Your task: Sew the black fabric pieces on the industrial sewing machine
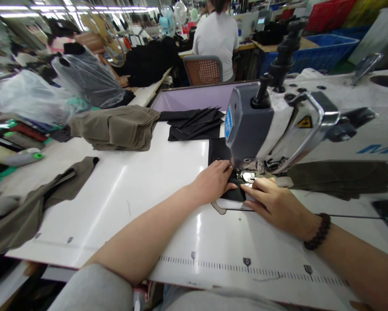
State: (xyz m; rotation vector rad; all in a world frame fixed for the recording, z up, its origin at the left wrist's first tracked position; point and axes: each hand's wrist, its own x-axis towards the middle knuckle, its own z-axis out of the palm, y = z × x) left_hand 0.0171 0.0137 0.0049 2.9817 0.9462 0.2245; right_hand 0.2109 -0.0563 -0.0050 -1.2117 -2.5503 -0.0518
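Observation:
A black fabric piece lies under the needle area of a sewing machine. My left hand rests on the fabric just left of the presser foot, palm down, fingers slightly spread. To the right of the foot, my right hand has its fingertips at the fabric's right edge, fingers apart and extended; a dark beaded bracelet circles that wrist. Neither hand is wrapped round anything. The needle tip itself is hard to make out behind the machine head.
Olive fabric pieces are stacked at the back left, beside black pieces. Olive cloth hangs over the left edge; more lies beneath the machine arm. A person sits ahead, near a blue crate.

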